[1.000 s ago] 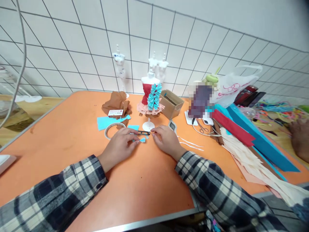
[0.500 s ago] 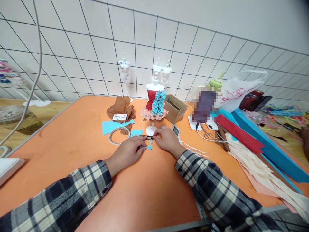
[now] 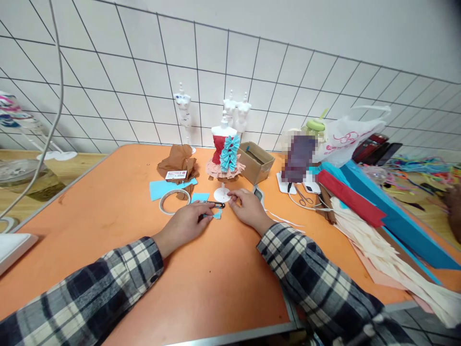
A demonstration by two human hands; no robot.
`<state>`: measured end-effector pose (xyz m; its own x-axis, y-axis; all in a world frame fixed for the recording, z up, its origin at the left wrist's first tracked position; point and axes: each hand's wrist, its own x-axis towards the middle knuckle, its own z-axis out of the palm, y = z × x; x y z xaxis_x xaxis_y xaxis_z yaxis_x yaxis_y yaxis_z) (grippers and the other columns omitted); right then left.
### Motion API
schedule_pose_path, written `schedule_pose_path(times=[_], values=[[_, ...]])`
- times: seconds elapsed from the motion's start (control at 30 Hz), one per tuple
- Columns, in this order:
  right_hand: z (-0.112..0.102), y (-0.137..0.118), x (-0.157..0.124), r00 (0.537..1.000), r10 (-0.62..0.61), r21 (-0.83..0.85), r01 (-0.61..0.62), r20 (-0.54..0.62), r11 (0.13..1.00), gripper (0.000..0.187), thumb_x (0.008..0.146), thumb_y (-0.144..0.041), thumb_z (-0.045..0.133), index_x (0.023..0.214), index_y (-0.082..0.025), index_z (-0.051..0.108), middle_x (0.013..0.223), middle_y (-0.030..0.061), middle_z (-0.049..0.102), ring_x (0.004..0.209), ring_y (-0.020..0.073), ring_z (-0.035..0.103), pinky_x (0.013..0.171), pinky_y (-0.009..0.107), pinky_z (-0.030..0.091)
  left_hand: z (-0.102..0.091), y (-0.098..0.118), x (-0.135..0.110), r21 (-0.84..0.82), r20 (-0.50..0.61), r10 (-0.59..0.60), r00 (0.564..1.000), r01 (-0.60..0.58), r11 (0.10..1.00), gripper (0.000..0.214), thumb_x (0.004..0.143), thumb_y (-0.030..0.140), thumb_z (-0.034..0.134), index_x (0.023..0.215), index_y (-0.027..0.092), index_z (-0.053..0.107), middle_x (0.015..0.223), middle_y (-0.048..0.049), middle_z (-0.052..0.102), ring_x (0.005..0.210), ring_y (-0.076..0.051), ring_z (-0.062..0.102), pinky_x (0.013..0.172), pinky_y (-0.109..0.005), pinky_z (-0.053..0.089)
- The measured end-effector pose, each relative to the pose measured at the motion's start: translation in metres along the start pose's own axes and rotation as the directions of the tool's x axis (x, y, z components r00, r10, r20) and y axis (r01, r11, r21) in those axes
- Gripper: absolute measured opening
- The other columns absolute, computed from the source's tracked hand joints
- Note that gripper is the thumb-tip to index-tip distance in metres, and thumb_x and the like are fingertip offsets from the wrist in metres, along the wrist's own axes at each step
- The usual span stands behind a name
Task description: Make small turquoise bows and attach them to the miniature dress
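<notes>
My left hand [image 3: 185, 222] is closed on small black thread snips [image 3: 219, 205], whose rounded end sticks out to the right. A scrap of light blue crepe paper [image 3: 216, 216] lies by its fingertips. My right hand [image 3: 248, 207] has thumb and finger close together at the edge of the white stand base [image 3: 221, 195]; what they hold, if anything, cannot be made out. Above the base stands a small dress form [image 3: 224, 129] with a red bodice [image 3: 218, 148], light blue ruffle [image 3: 229, 154] and pink skirt [image 3: 216, 169].
A tape roll [image 3: 161, 202], blue paper [image 3: 155, 190] and crumpled brown paper [image 3: 176, 161] lie left of the form. Right are a cardboard box [image 3: 260, 169], scissors [image 3: 306, 200], a phone [image 3: 310, 186], red paper [image 3: 351, 198] and cream strips [image 3: 363, 235]. White dress forms [image 3: 183, 113] stand behind.
My right fingers have come away from the rounded end of the snips to the stand base. The left hand keeps the snips. The whole view has shifted slightly.
</notes>
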<state>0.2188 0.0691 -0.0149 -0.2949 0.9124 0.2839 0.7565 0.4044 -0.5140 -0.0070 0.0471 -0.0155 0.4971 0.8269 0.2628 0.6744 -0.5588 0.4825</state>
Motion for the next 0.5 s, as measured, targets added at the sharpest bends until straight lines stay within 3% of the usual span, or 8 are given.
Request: schedule_pose_path(times=[0.1, 0.23, 0.4, 0.5], values=[[-0.003, -0.006, -0.005, 0.997, -0.073, -0.169, 0.075, 0.02, 0.983, 0.019, 0.085, -0.025, 0.062, 0.101, -0.018, 0.07, 0.096, 0.0063, 0.062, 0.095, 0.0212, 0.055, 0.084, 0.032, 0.041, -0.001, -0.003, -0.001, -0.029, 0.008, -0.011, 1.0, 0.011, 1.0, 0.019, 0.086, 0.029, 0.053, 0.086, 0.024, 0.072, 0.116, -0.0044, 0.073, 0.109, -0.025, 0.066, 0.091, -0.041, 0.053], [-0.001, -0.015, -0.006, 0.99, -0.126, -0.282, 0.137, 0.059, 0.949, 0.017, 0.089, -0.025, 0.057, 0.095, -0.021, 0.073, 0.096, 0.0079, 0.061, 0.096, 0.022, 0.053, 0.083, 0.033, 0.041, -0.001, -0.008, -0.001, -0.081, 0.008, -0.005, 1.0, 0.005, 0.997, 0.017, 0.085, 0.029, 0.055, 0.083, 0.024, 0.071, 0.112, -0.0039, 0.074, 0.106, -0.023, 0.068, 0.091, -0.038, 0.053], [-0.003, -0.015, -0.003, 0.989, -0.138, -0.275, 0.145, 0.043, 0.951, 0.013, 0.085, -0.021, 0.058, 0.086, -0.018, 0.071, 0.092, 0.0077, 0.061, 0.092, 0.0214, 0.054, 0.08, 0.032, 0.042, 0.0, -0.01, -0.002, -0.129, 0.012, -0.009, 1.0, 0.01, 0.992, 0.018, 0.085, 0.029, 0.055, 0.085, 0.023, 0.072, 0.112, -0.0056, 0.074, 0.103, -0.023, 0.068, 0.09, -0.038, 0.053], [-0.005, -0.014, -0.006, 0.995, -0.101, -0.136, 0.1, 0.004, 0.986, 0.008, 0.079, -0.015, 0.061, 0.081, -0.016, 0.069, 0.091, 0.0067, 0.062, 0.09, 0.0193, 0.056, 0.08, 0.03, 0.042, -0.001, -0.007, -0.002, -0.104, -0.002, 0.006, 1.0, -0.006, 0.995, 0.019, 0.085, 0.027, 0.054, 0.087, 0.023, 0.073, 0.11, -0.0055, 0.075, 0.101, -0.023, 0.068, 0.087, -0.038, 0.054]])
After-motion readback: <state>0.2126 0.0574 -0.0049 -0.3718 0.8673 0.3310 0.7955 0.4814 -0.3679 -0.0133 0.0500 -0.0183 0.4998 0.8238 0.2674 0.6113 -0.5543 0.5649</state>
